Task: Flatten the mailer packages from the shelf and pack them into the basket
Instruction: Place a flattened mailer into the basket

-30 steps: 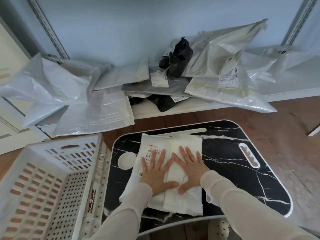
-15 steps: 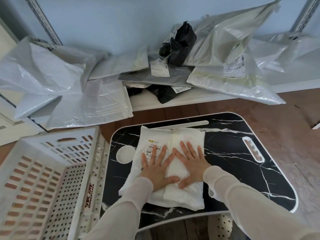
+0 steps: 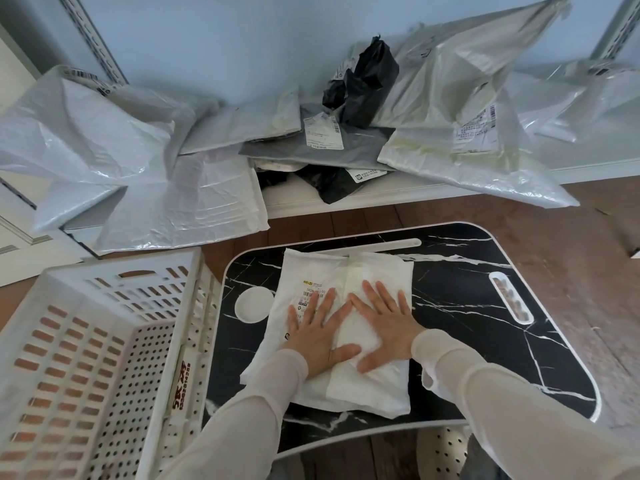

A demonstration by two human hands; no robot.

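Observation:
A white mailer package (image 3: pixel 367 382), folded over itself with a printed label on its left half, lies on the black marble-patterned lap table (image 3: pixel 460 317). My left hand (image 3: pixel 320 336) presses flat on the label side, fingers spread. My right hand (image 3: pixel 386 323) presses flat on the folded right flap, fingers straight. The two hands lie side by side with thumbs nearly touching. A white perforated basket (image 3: pixel 93 358) stands to the left of the table, with nothing visible inside. Several more mailers, white (image 3: pixel 86 140), grey (image 3: pixel 346 147) and black (image 3: pixel 367 81), are heaped on the low white shelf (image 3: pixel 311 199) behind.
Wooden floor (image 3: pixel 571 258) shows to the right of the table and between table and shelf. The table has a round cup recess (image 3: pixel 254 304) at its left and a slot handle (image 3: pixel 510 296) at its right. A blue wall backs the shelf.
Both hands stay pressed flat on the white mailer in about the same place. The view has shifted slightly, so the shelf pile sits a little higher in the frame.

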